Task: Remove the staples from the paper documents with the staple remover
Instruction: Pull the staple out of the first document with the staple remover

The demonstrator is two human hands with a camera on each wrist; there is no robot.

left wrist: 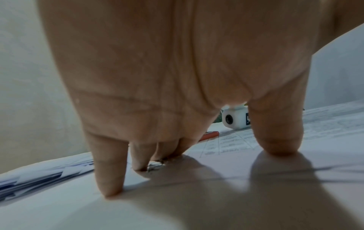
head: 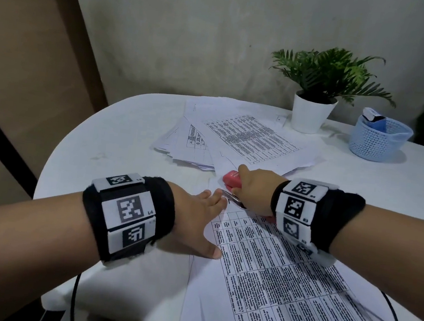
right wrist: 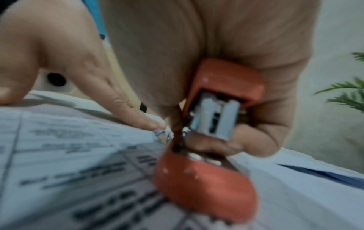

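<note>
Remover [head: 233,178] claws toward left hand [head: 200,220].

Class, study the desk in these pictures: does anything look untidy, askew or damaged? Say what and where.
The far pile of papers is fanned out unevenly, sheets lying at different angles. The corner of the near document looks crumpled beside the red staple remover, which the right hand grips. Nothing spilled.
</note>
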